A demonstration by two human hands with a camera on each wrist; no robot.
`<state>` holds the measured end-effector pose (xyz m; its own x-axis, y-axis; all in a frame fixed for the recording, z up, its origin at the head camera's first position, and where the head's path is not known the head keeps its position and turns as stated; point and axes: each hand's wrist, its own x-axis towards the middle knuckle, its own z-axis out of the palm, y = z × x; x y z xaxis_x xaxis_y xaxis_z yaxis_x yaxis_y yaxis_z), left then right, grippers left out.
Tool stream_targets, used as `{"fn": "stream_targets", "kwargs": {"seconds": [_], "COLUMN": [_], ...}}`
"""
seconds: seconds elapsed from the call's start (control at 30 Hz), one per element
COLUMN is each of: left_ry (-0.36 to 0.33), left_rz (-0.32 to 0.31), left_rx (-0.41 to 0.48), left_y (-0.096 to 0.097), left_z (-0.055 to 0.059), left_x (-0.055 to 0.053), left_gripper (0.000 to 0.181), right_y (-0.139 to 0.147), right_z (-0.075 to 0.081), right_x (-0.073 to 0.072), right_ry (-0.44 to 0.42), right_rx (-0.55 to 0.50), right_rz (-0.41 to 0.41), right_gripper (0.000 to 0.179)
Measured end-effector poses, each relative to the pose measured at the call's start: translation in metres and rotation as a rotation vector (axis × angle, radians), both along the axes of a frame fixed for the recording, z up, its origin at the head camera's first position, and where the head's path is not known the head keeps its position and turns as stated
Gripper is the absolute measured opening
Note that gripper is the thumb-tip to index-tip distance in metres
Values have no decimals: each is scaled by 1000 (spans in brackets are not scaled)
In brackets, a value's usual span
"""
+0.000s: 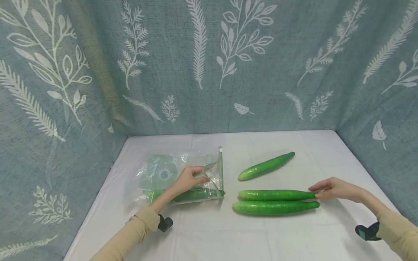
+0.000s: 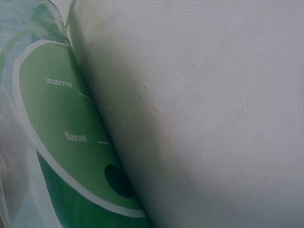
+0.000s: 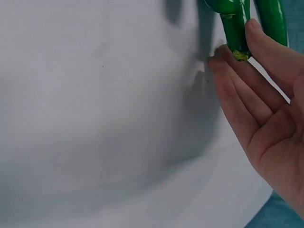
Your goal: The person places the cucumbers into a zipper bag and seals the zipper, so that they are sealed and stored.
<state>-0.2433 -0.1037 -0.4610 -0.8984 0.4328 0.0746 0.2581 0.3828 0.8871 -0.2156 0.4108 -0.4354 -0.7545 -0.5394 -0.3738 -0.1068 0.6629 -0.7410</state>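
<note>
A clear zip bag (image 1: 187, 161) with a green printed label lies on the left, its mouth facing right and parted. My left hand (image 1: 189, 178) pinches one edge of that mouth between thumb and fingers. Inside, along the bag's near side, lies one cucumber (image 1: 196, 195). The left wrist view is filled by the bag's label (image 2: 61, 114), reading "name" and "time", and white cloth. My right hand (image 1: 339, 190) holds the thin right end of a cucumber (image 1: 277, 195), thumb on one side and fingers on the other. Another cucumber (image 1: 275, 208) lies just in front of it, nearly parallel.
A further cucumber (image 1: 267, 166) lies slanted behind the pair. White cloth (image 1: 215, 235) covers the table. Blue-green curtains (image 1: 183, 72) with white leaf patterns rise at the back and both sides. Each wrist wears a dark camera strap.
</note>
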Motion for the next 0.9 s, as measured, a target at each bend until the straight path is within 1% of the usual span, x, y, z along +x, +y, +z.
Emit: {"fn": "stream_targets", "kwargs": {"seconds": [0.13,0.4,0.53,0.7,0.9], "left_ry": [-12,-23,-16,-8,3], "left_rz": [8,12,10,-1,-5], "left_rx": [-5,-12,-9,-1,-7], "left_y": [-1,-1,0,-1,-2], "left_z": [1,1,0,1,-1], "left_x": [0,-1,0,1,2], "left_gripper": [43,43,43,42,40], "right_y": [-2,-3,-2,-1,-2], "right_z": [-1,-7,-12,-15,-18], "right_x": [1,2,2,2,2], "right_ry": [-59,-113,-111,-95,-69], "right_rx": [-46,-74,-67,-84,-95], "right_rz": [6,-7,-23,-26,-38], "right_gripper": [46,45,45,46,45]}}
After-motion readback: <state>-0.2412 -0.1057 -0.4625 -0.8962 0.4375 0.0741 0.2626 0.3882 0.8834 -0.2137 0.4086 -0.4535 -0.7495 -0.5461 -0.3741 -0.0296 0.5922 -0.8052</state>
